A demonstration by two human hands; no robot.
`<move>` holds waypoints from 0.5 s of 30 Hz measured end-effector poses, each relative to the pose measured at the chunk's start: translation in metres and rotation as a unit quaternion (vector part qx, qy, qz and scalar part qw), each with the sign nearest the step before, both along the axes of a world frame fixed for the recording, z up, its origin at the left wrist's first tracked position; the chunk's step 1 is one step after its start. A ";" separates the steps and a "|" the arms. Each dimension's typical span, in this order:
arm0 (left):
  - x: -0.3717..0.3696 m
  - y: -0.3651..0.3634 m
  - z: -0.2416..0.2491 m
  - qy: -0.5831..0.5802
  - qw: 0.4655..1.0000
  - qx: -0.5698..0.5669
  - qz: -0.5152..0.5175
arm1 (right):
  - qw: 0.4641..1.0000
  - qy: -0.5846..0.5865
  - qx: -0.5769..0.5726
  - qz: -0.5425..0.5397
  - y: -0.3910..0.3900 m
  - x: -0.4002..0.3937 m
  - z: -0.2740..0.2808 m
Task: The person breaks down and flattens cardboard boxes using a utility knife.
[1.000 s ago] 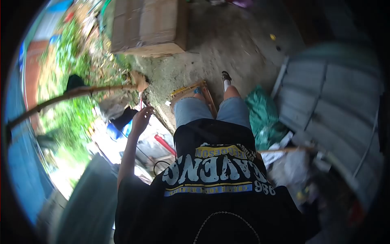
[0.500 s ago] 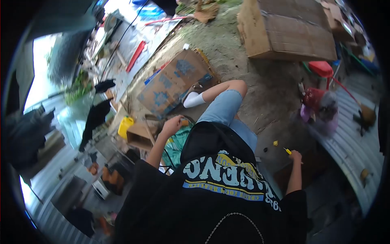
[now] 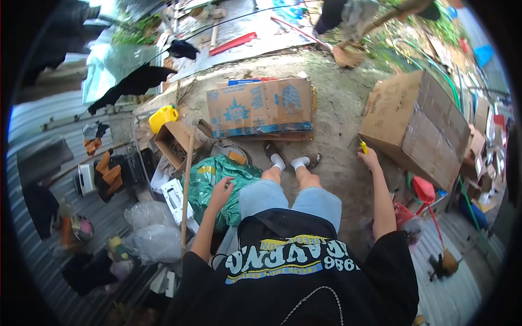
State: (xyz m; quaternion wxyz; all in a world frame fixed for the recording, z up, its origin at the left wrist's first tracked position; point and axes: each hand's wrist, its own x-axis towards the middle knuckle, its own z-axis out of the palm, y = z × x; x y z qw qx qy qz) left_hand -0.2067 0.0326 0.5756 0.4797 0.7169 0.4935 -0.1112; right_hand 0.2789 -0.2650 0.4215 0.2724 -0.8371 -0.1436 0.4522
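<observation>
My right hand (image 3: 370, 157) is closed around a small yellow-handled tool (image 3: 364, 145) whose thin tip points away from me; its exact kind is too small to make out. It is held out in front, just left of a large brown cardboard box (image 3: 416, 122). My left hand (image 3: 222, 191) hangs over a green plastic bag (image 3: 204, 179), fingers loosely bent and apart, with nothing seen in them. Flattened cardboard boxes with blue print (image 3: 261, 108) lie on the ground beyond my feet.
To the left are a yellow jug (image 3: 162, 118), an open carton (image 3: 173, 145), a wooden pole (image 3: 188, 185) and clear plastic bags (image 3: 155, 239). A red dustpan (image 3: 423, 190) and a broom (image 3: 447, 262) are at the right. Dark cloths (image 3: 136, 87) hang from a line.
My view has turned, and I now face the flattened boxes with both feet in sight. My right hand has come forward with the yellow-handled tool, nearer the large box.
</observation>
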 end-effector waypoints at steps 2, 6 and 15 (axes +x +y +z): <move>-0.020 0.007 0.000 -0.087 0.991 0.000 0.104 | 0.996 -0.004 -0.014 0.087 0.086 -0.007 0.007; -0.067 0.005 -0.001 -0.129 0.913 -0.054 0.382 | 0.979 -0.016 0.003 0.205 0.239 -0.028 0.008; -0.021 0.018 -0.165 -0.275 0.601 -0.124 0.740 | 0.872 -0.183 0.015 0.454 0.523 -0.067 -0.090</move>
